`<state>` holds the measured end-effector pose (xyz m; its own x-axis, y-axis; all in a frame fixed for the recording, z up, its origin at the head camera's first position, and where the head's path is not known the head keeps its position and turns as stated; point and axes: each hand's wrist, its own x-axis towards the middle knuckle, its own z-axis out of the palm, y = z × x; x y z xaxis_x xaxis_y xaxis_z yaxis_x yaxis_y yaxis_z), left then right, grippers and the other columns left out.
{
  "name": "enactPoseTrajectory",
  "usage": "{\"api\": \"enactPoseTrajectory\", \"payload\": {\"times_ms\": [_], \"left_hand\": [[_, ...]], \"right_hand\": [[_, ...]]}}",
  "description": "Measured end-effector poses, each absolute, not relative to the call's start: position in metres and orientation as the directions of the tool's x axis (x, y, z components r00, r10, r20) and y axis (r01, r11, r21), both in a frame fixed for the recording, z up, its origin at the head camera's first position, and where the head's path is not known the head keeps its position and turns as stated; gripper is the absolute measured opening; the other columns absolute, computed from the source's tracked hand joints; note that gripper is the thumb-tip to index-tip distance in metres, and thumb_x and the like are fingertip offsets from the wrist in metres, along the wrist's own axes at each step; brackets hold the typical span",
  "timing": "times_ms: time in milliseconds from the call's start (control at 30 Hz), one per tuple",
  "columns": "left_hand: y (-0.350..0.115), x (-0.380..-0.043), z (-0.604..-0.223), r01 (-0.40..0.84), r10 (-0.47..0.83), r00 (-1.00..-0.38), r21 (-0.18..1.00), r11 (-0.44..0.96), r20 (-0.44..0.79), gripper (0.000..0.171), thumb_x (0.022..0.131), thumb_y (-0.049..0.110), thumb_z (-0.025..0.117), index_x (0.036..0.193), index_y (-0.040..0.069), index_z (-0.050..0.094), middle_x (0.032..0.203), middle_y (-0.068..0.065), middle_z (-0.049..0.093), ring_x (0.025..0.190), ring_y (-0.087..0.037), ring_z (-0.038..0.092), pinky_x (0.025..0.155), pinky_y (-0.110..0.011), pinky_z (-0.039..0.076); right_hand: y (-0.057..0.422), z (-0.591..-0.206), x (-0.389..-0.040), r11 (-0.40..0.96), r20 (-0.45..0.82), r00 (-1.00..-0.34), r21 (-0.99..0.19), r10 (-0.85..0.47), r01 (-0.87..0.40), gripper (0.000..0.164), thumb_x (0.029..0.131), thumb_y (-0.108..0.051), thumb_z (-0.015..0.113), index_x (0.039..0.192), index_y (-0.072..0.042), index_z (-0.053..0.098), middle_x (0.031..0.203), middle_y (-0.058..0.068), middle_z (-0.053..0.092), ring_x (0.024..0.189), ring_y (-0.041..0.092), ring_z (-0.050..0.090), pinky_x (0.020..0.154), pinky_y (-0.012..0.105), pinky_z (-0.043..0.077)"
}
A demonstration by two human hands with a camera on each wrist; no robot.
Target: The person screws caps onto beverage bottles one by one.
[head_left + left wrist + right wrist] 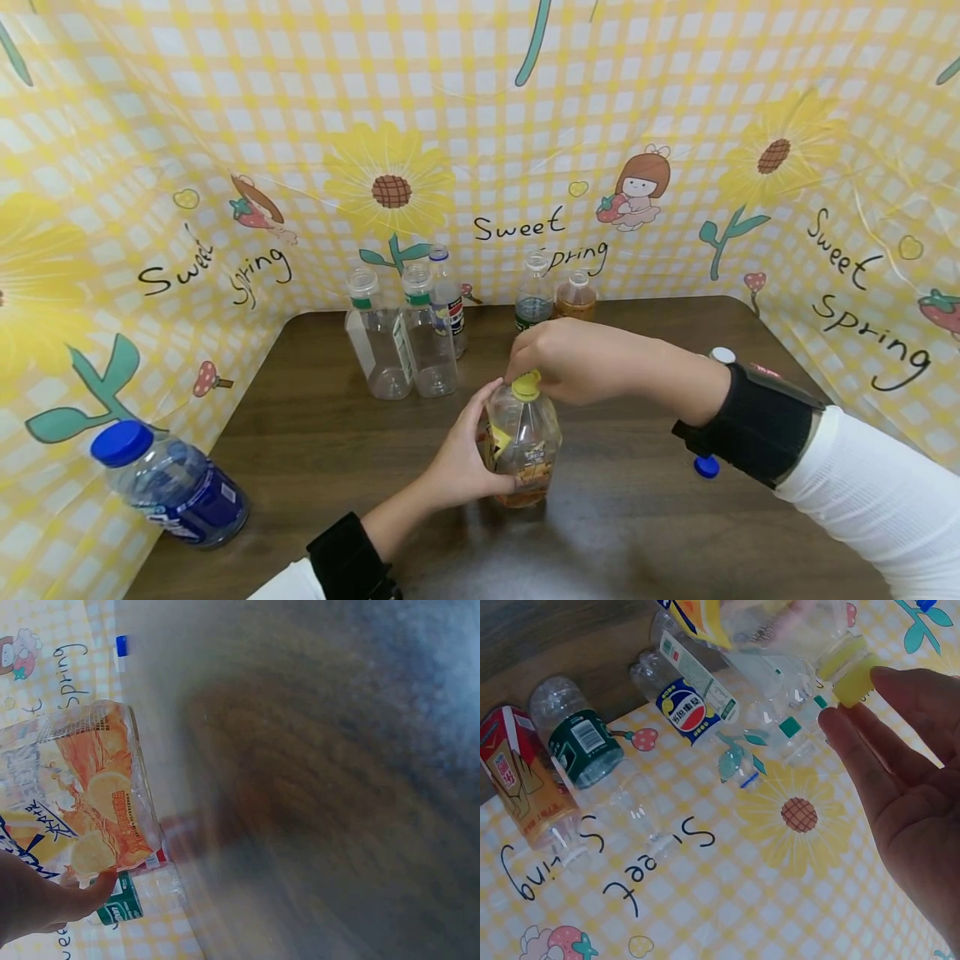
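Note:
A clear plastic bottle (534, 446) with an orange-fruit label stands upright on the table in the middle of the head view. My left hand (467, 468) grips its side, the thumb across the front and the other fingers partly hidden behind. In the left wrist view, the thumb lies along the label's lower part (94, 851). On the bottle's neck sits a yellow cap (527, 384). My right hand (566, 358) comes over it from the right. The right wrist view shows thumb and fingers pinching the yellow cap (857, 681).
Uncapped clear bottles (381, 354) and a blue-labelled bottle (455, 312) stand back left. Behind my right hand are a green-labelled bottle (534, 308) and an amber-labelled one (576, 302). A large blue-capped bottle (191, 496) stands far left. Loose blue (707, 467) and white (722, 356) caps lie right.

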<state>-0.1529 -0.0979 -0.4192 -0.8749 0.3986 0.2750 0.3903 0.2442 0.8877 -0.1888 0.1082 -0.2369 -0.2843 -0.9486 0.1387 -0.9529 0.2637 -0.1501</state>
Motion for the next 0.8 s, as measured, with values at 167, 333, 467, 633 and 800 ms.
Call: {"api": "enactPoseTrajectory", "payload": {"times_ms": [167, 333, 467, 633, 800], "left_hand": [[-0.096, -0.152, -0.418, 0.392, 0.410, -0.869, 0.891, 0.230, 0.277, 0.113, 0.061, 0.011, 0.089, 0.153, 0.024, 0.023, 0.145, -0.005, 0.037, 0.129, -0.030, 0.042, 0.099, -0.051, 0.042], [-0.096, -0.152, -0.418, 0.398, 0.417, -0.865, 0.888, 0.232, 0.279, 0.113, 0.061, 0.011, 0.088, 0.152, 0.026, 0.024, 0.145, -0.006, 0.038, 0.129, -0.031, 0.043, 0.099, -0.050, 0.042], [-0.095, -0.151, -0.416, 0.392, 0.431, -0.862, 0.890, 0.231, 0.268, 0.112, 0.061, 0.010, 0.088, 0.152, 0.027, 0.023, 0.145, -0.007, 0.039, 0.128, -0.029, 0.045, 0.099, -0.049, 0.042], [-0.095, -0.151, -0.416, 0.401, 0.437, -0.856, 0.888, 0.225, 0.276, 0.112, 0.062, 0.010, 0.087, 0.152, 0.026, 0.022, 0.146, -0.010, 0.038, 0.128, -0.030, 0.045, 0.099, -0.051, 0.042], [-0.095, -0.151, -0.416, 0.409, 0.432, -0.856, 0.882, 0.232, 0.284, 0.113, 0.061, 0.010, 0.086, 0.153, 0.024, 0.022, 0.146, -0.009, 0.037, 0.129, -0.030, 0.044, 0.100, -0.050, 0.042]], "right_hand": [[0.106, -0.239, -0.188, 0.319, 0.094, -0.330, -0.114, -0.939, -0.941, 0.019, 0.084, 0.004, 0.067, 0.100, -0.005, 0.073, 0.090, 0.004, 0.066, 0.086, 0.017, 0.062, 0.074, 0.032, 0.053], [0.104, -0.241, -0.185, 0.395, 0.082, -0.397, -0.043, -0.914, -0.918, 0.014, 0.088, -0.013, 0.072, 0.098, -0.005, 0.070, 0.089, 0.004, 0.068, 0.082, 0.017, 0.064, 0.072, 0.034, 0.053], [0.104, -0.246, -0.186, 0.419, 0.109, -0.418, -0.021, -0.902, -0.908, 0.013, 0.088, -0.018, 0.071, 0.094, -0.007, 0.067, 0.082, 0.001, 0.066, 0.074, 0.014, 0.062, 0.067, 0.033, 0.053], [0.106, -0.243, -0.186, 0.426, 0.123, -0.424, -0.006, -0.897, -0.904, 0.019, 0.087, -0.022, 0.074, 0.099, -0.008, 0.068, 0.088, 0.001, 0.067, 0.078, 0.014, 0.063, 0.070, 0.032, 0.053], [0.112, -0.235, -0.185, 0.308, 0.173, -0.324, -0.111, -0.930, -0.945, 0.025, 0.083, -0.002, 0.073, 0.107, -0.006, 0.072, 0.108, 0.007, 0.066, 0.098, 0.020, 0.063, 0.082, 0.034, 0.053]]}}
